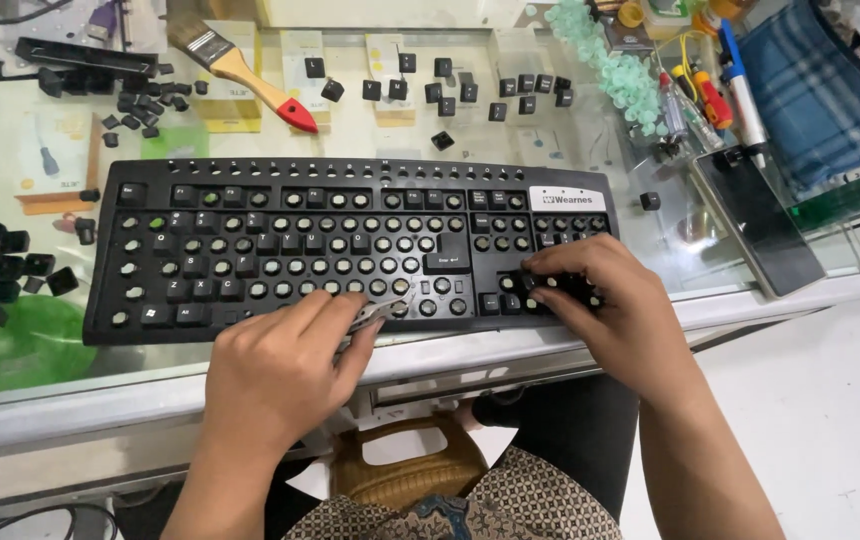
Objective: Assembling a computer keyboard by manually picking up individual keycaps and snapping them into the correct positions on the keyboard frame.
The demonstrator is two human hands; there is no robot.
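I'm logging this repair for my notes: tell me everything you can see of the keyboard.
The keyboard is black plastic, full-size, lying flat on a glass table. Most keycaps are off, baring round pale switch domes; some remain. The left hand holds a small metal tool at its front edge; the right hand rests on the number pad.

A wide black plastic computer keyboard [350, 245] lies flat on the glass-topped bench [70, 385], most keycaps gone, round sockets bare. A thin silvery metal tool [378, 312] rests tilted at the keyboard's front edge, tip toward the lower key rows.
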